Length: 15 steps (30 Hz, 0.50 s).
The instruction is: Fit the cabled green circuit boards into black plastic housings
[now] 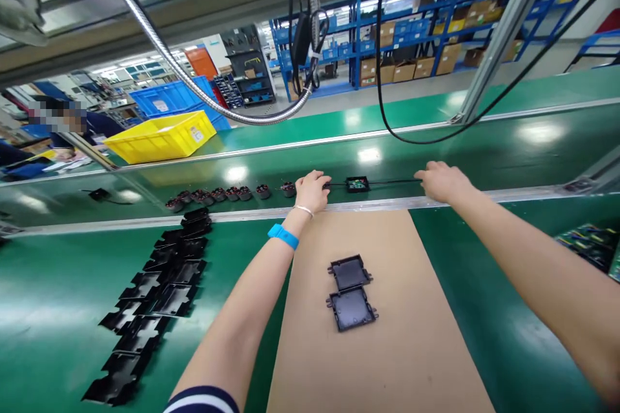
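Observation:
Beyond the cardboard sheet, a small open black box [357, 184] with a green circuit board inside lies on the far green surface. A thin black cable [392, 181] runs from it to the right, and its end is pinched in my right hand [443, 182]. My left hand [311, 192], with a blue wrist strap, closes on the dark cable at the box's left side; its fingertips are partly hidden. Just left of that hand stands a round dark component [288, 189]. Two black plastic housings [349, 273] lie nearer me on the cardboard [387, 348].
Several round components [232, 193] line the far surface. Stacked black covers [145, 310] are on the left, circuit boards [588, 245] at the right edge. A metal flexible hose [194, 90] and a black cord [382, 77] hang ahead. A yellow bin [162, 139] stands near a seated person.

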Motion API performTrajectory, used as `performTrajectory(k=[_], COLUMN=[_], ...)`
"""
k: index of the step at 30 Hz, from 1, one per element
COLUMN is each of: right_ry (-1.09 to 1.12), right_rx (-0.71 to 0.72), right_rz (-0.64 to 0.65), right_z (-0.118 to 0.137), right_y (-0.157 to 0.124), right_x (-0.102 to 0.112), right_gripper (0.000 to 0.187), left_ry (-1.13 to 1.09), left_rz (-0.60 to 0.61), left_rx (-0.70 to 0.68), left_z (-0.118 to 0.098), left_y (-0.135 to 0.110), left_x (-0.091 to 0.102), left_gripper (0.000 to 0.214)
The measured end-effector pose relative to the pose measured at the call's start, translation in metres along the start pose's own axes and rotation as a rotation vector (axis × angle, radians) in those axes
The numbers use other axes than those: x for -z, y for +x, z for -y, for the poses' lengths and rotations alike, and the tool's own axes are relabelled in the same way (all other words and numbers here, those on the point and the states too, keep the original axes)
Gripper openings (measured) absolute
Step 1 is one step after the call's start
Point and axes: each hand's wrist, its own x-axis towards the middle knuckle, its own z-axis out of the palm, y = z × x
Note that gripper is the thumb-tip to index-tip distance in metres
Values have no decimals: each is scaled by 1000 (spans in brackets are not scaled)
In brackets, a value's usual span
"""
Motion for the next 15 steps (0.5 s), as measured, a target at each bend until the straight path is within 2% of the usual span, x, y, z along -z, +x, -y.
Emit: performTrajectory(k=[1, 3, 6, 8, 10, 12, 14, 15], right_ry=[31, 120, 314, 440, 513, 544, 550, 547], right_rx=[-1, 47, 272, 445, 515, 527, 533, 522], right_rz=[5, 12, 58, 111, 136, 147, 152, 138], right_z=[9, 37, 92, 128, 156, 171, 172, 164], right_y=[-3, -13, -42, -71, -99, -122, -136, -141], right_x=[-4, -8, -6, -3, 0, 4, 8, 11], right_gripper=[23, 22, 24, 31, 48, 59, 60, 57], left_ry=[-9, -40, -114, -178, -249, -310, -320, -290], left_rz=[5, 15, 63, 122, 202, 281, 355, 354], left_rx=[6, 14, -4, -41, -108, -199, -265, -272], left_z=[4, 10, 9, -4, -24, -44, -57, -59], left_y=[-9, -30, -71, -104, -138, -169, -194, -203], left_x=[2, 14, 38, 51, 55, 51, 42, 37], left_gripper=[30, 25, 18, 20, 32, 69, 88, 85])
